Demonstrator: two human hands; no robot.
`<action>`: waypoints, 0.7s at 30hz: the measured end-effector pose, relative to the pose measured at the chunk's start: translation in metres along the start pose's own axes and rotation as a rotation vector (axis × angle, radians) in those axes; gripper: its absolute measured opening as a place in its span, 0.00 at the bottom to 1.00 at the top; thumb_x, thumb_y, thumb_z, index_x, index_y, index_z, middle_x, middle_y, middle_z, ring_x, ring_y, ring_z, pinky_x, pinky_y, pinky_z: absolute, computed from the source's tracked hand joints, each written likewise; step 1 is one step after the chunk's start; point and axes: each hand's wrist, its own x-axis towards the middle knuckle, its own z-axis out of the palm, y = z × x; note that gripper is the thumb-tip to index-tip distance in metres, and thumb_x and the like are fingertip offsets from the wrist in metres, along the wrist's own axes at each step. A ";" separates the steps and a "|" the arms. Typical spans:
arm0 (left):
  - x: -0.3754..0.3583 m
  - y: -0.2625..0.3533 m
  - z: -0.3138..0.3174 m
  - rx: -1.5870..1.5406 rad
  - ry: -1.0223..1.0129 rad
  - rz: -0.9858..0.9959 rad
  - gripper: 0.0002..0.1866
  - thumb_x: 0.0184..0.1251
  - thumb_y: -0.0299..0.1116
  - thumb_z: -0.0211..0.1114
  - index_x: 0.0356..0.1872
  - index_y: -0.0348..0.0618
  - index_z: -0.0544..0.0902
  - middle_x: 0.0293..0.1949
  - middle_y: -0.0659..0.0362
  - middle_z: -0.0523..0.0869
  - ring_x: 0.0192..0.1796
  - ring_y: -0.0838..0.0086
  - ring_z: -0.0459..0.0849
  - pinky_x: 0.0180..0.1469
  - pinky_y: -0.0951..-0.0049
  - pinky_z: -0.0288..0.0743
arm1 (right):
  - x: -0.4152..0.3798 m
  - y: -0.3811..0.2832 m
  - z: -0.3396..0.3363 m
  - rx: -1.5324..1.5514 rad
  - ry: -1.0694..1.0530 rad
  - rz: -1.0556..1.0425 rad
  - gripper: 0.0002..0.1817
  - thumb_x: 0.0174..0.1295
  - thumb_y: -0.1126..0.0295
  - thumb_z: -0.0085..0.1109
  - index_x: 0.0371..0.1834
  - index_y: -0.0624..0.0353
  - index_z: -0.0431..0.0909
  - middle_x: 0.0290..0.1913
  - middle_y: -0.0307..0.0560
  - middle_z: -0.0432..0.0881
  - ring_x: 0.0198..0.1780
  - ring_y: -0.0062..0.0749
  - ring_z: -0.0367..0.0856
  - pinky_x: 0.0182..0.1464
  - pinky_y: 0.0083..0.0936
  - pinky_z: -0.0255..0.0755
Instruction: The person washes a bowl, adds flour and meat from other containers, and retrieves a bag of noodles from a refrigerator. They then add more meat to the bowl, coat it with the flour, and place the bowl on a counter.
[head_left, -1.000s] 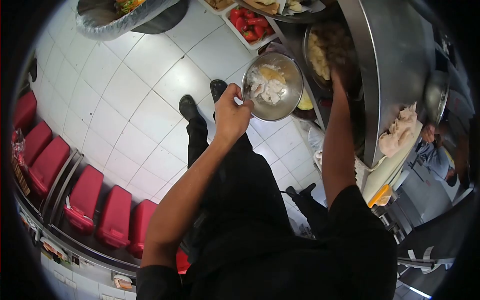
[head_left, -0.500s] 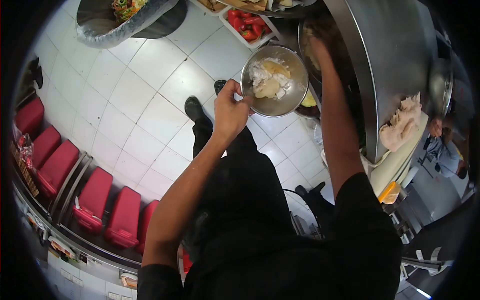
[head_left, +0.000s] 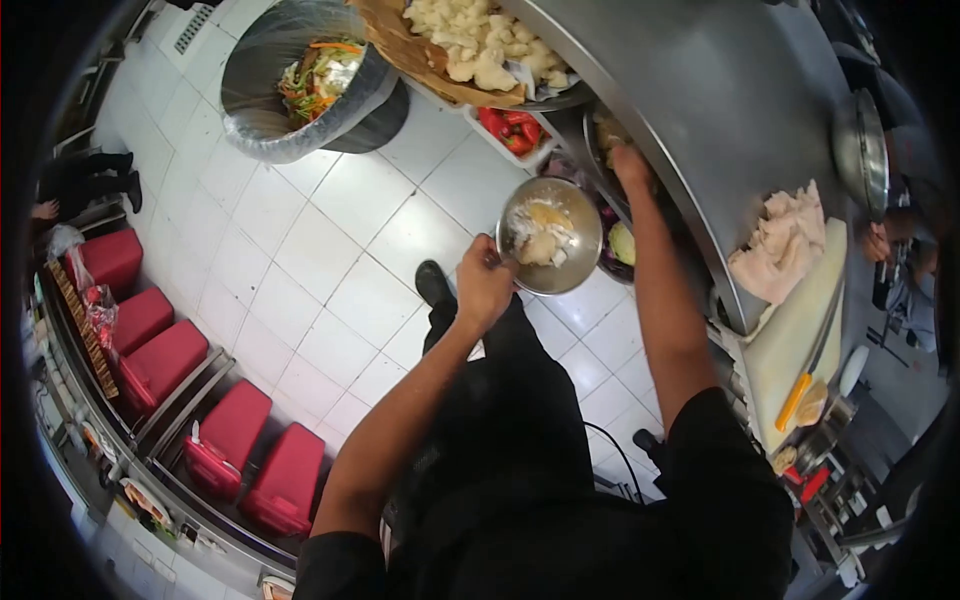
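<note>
My left hand (head_left: pixel 487 288) is closed on the rim of a metal bowl (head_left: pixel 588 262), held out over the floor. White powder and pale yellowish pieces (head_left: pixel 545 230) lie in the bowl. Under the counter's edge, my right hand (head_left: pixel 630 168) reaches into a dark round container (head_left: pixel 592 140) whose pale contents show only in part. Its fingers are mostly hidden, so what they hold cannot be made out. Beside the bowl, a lower container holds a cut pale-green vegetable (head_left: pixel 621 243).
A steel counter (head_left: pixel 700 110) curves along the right, bearing pale raw meat or skin (head_left: pixel 780 245) and a cutting board (head_left: pixel 790 345) with an orange-handled knife (head_left: pixel 795 402). Pale knobbly pieces (head_left: pixel 480 45), red peppers (head_left: pixel 512 130) and a lined bin (head_left: pixel 255 140) stand ahead. Red lidded boxes (head_left: pixel 228 430) line the left.
The view has shifted, bringing more of the bin and the knobbly pieces into sight. My left hand still holds the bowl, and my right hand is still in the round container.
</note>
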 end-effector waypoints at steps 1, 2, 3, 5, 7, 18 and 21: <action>-0.001 -0.005 -0.001 -0.066 -0.012 0.012 0.06 0.54 0.20 0.60 0.29 0.35 0.72 0.24 0.56 0.79 0.24 0.73 0.82 0.22 0.72 0.78 | 0.022 0.018 0.041 -0.037 0.032 -0.076 0.30 0.67 0.52 0.44 0.67 0.61 0.65 0.70 0.60 0.63 0.71 0.56 0.58 0.73 0.39 0.49; -0.004 0.000 -0.006 -0.029 -0.022 -0.026 0.06 0.55 0.20 0.61 0.29 0.35 0.71 0.28 0.54 0.79 0.27 0.71 0.84 0.26 0.72 0.81 | 0.038 0.030 0.069 -0.057 0.073 -0.155 0.31 0.68 0.53 0.43 0.69 0.61 0.62 0.73 0.58 0.59 0.73 0.56 0.54 0.75 0.39 0.46; -0.011 0.012 -0.008 0.002 -0.035 -0.066 0.07 0.55 0.19 0.61 0.29 0.35 0.69 0.32 0.53 0.80 0.31 0.69 0.85 0.29 0.71 0.84 | 0.038 0.030 0.073 0.053 0.168 -0.178 0.31 0.69 0.52 0.43 0.70 0.60 0.61 0.73 0.58 0.59 0.74 0.55 0.54 0.75 0.39 0.45; -0.010 0.006 -0.009 -0.011 -0.035 -0.097 0.07 0.55 0.19 0.61 0.29 0.35 0.70 0.34 0.52 0.82 0.33 0.69 0.87 0.30 0.72 0.85 | 0.045 0.021 0.068 0.269 0.365 -0.244 0.32 0.69 0.51 0.43 0.71 0.59 0.60 0.74 0.56 0.57 0.75 0.53 0.52 0.75 0.37 0.44; -0.015 0.007 -0.010 0.037 0.003 -0.080 0.06 0.55 0.21 0.61 0.30 0.35 0.71 0.27 0.53 0.81 0.27 0.72 0.84 0.26 0.72 0.80 | 0.023 0.010 0.023 0.330 -0.011 0.075 0.24 0.71 0.55 0.40 0.61 0.61 0.70 0.62 0.57 0.71 0.60 0.46 0.70 0.63 0.34 0.61; -0.074 0.063 -0.032 0.305 -0.226 -0.101 0.13 0.54 0.29 0.70 0.28 0.37 0.72 0.25 0.52 0.79 0.25 0.70 0.82 0.26 0.69 0.79 | -0.255 -0.112 -0.290 0.472 -0.186 -0.243 0.26 0.44 0.64 0.71 0.51 0.56 0.81 0.51 0.57 0.76 0.53 0.53 0.74 0.58 0.42 0.68; -0.110 0.145 -0.018 0.060 -0.412 -0.224 0.10 0.55 0.24 0.67 0.30 0.38 0.72 0.30 0.58 0.77 0.29 0.70 0.83 0.30 0.69 0.86 | -0.235 -0.095 -0.373 0.757 0.012 -0.206 0.22 0.46 0.71 0.70 0.48 0.60 0.80 0.46 0.56 0.79 0.48 0.47 0.78 0.52 0.34 0.72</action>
